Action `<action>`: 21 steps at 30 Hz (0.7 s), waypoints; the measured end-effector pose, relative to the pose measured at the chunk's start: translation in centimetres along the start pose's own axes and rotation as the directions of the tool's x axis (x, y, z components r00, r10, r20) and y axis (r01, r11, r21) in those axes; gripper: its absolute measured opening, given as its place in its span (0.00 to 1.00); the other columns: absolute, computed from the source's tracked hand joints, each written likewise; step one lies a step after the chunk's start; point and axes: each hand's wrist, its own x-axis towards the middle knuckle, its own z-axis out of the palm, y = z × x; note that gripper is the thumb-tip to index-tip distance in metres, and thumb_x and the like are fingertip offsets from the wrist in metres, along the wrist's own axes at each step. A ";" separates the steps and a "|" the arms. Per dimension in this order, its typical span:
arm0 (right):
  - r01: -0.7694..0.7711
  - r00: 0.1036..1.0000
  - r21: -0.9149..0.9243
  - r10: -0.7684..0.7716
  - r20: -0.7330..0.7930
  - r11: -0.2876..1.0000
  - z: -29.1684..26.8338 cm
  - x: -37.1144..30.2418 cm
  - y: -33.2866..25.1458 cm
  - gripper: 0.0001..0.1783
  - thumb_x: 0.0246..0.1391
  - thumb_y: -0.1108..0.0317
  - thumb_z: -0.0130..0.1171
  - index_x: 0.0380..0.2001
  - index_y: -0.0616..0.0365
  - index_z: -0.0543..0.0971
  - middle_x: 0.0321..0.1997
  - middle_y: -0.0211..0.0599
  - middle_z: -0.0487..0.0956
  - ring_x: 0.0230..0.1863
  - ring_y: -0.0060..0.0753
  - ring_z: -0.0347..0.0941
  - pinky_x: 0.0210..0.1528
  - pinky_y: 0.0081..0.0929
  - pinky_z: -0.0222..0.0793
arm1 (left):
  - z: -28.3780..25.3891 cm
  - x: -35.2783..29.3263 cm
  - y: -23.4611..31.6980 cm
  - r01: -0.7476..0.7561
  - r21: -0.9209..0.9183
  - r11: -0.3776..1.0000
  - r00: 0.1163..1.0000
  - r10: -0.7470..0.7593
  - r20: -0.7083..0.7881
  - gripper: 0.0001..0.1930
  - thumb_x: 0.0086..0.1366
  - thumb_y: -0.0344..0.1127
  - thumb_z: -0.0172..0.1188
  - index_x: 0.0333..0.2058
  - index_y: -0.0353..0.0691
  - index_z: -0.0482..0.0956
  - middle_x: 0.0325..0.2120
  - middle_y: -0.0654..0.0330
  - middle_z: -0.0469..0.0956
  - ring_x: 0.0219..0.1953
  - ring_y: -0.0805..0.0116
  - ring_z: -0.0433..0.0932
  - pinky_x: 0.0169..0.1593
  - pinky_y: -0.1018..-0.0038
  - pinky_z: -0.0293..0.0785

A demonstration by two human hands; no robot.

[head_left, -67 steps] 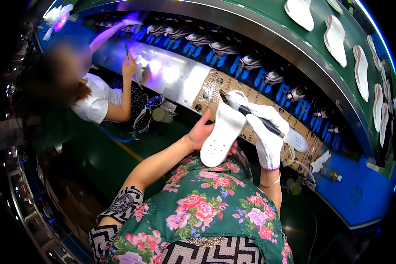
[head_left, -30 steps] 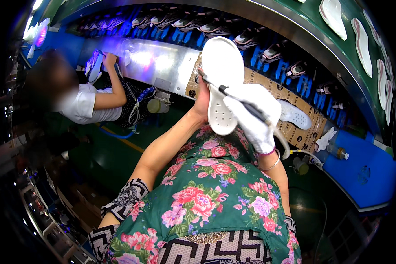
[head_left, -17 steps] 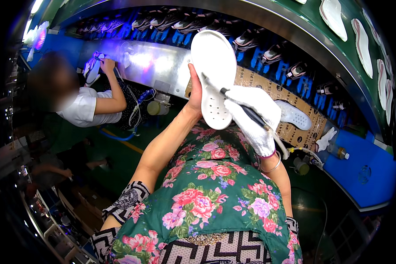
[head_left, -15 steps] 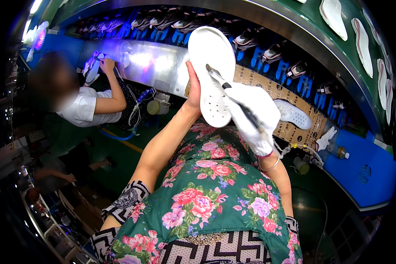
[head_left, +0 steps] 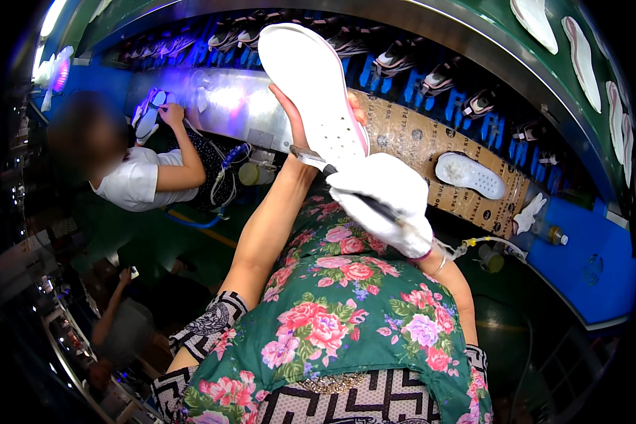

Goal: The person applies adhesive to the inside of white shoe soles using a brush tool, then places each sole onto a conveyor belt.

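Observation:
My bare left hand (head_left: pixel 300 136) is closed round a white shoe sole (head_left: pixel 309 76), thumb at its left edge and fingertips showing at its right edge. The sole tilts up and to the left, with small holes toward its near end and a pink line along its right side. My right hand (head_left: pixel 389 194), in a white glove, grips a brush (head_left: pixel 307 154) with a dark handle. The brush tip lies by the sole's lower left edge, over my left wrist; whether it touches the sole I cannot tell.
Another white sole (head_left: pixel 482 181) lies on the brown cardboard (head_left: pixel 396 131) at right. Shoes (head_left: pixel 394 60) stand along a rack behind. More soles (head_left: pixel 579 63) rest on the green belt. A bottle (head_left: pixel 548 232) lies on the blue surface (head_left: pixel 586 283). A co-worker (head_left: pixel 138 173) sits at left.
The sole has moved up and left and is tilted more. The brush has gone from the sole's middle to its lower left edge. My left fingertips now show at the right edge.

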 end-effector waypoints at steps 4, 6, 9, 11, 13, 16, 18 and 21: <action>-0.022 0.996 -0.098 0.013 -0.092 0.995 0.0 0.4 0.6 0.14 0.43 0.74 0.73 0.37 0.52 0.86 0.36 0.34 0.85 0.35 0.36 0.81 0.38 0.30 0.76 | -0.7 0.5 0.8 -0.011 0.090 0.996 1.000 0.010 0.009 0.58 0.48 0.91 0.29 0.46 0.36 0.73 0.31 0.50 0.77 0.33 0.55 0.80 0.35 0.59 0.79; 0.036 0.998 -0.158 -0.043 -0.040 0.987 -0.2 0.0 0.5 0.14 0.44 0.74 0.72 0.38 0.52 0.86 0.37 0.35 0.85 0.34 0.37 0.81 0.38 0.30 0.75 | -0.7 0.9 0.6 0.025 0.129 0.991 0.999 -0.029 0.026 0.57 0.48 0.91 0.29 0.47 0.37 0.72 0.31 0.50 0.77 0.32 0.55 0.80 0.34 0.60 0.79; -0.001 0.999 -0.100 0.005 0.041 0.995 -0.6 -0.9 0.2 0.14 0.45 0.73 0.72 0.38 0.52 0.86 0.38 0.36 0.85 0.36 0.36 0.81 0.40 0.30 0.76 | -0.1 0.6 0.5 0.062 0.056 0.996 0.998 -0.063 0.026 0.54 0.50 0.90 0.34 0.51 0.42 0.73 0.34 0.53 0.76 0.32 0.57 0.75 0.38 0.61 0.75; -0.268 0.963 0.229 0.257 0.080 0.936 -1.1 -1.0 0.5 0.13 0.46 0.70 0.71 0.39 0.50 0.86 0.36 0.33 0.85 0.36 0.37 0.81 0.40 0.30 0.76 | 0.0 0.7 0.6 0.053 0.007 0.999 0.998 -0.053 -0.038 0.58 0.48 0.91 0.28 0.47 0.37 0.73 0.31 0.49 0.77 0.30 0.55 0.79 0.32 0.61 0.78; -0.135 0.983 0.078 0.143 -0.112 0.988 -0.8 -0.9 1.2 0.13 0.47 0.70 0.71 0.39 0.49 0.86 0.37 0.33 0.85 0.37 0.36 0.81 0.42 0.29 0.76 | -0.4 0.9 1.2 0.150 0.172 0.974 0.989 -0.145 -0.040 0.58 0.49 0.91 0.27 0.48 0.37 0.72 0.30 0.49 0.77 0.30 0.55 0.79 0.32 0.60 0.78; 0.003 1.000 -0.125 -0.004 -0.001 0.992 -0.7 -1.1 1.4 0.16 0.47 0.73 0.69 0.43 0.49 0.85 0.38 0.34 0.84 0.36 0.38 0.80 0.40 0.30 0.75 | -0.3 1.7 1.2 0.185 0.263 0.947 0.982 -0.188 -0.016 0.58 0.53 0.88 0.25 0.52 0.35 0.71 0.30 0.48 0.78 0.29 0.56 0.81 0.32 0.62 0.81; -0.043 0.996 -0.020 0.045 0.077 0.999 -0.5 -1.6 0.8 0.15 0.48 0.73 0.69 0.41 0.51 0.85 0.38 0.34 0.84 0.36 0.39 0.81 0.41 0.29 0.76 | -0.4 1.8 1.5 0.228 0.338 0.913 0.969 -0.245 0.010 0.56 0.57 0.85 0.25 0.58 0.38 0.68 0.33 0.47 0.80 0.29 0.57 0.84 0.33 0.63 0.84; -0.394 0.919 0.360 0.361 0.156 0.846 -1.2 -1.4 0.2 0.12 0.48 0.72 0.70 0.38 0.53 0.86 0.38 0.34 0.84 0.37 0.36 0.81 0.42 0.28 0.76 | -0.5 2.4 2.6 0.353 0.344 0.870 0.918 -0.393 0.050 0.55 0.57 0.85 0.27 0.61 0.39 0.67 0.35 0.45 0.81 0.31 0.55 0.84 0.35 0.61 0.85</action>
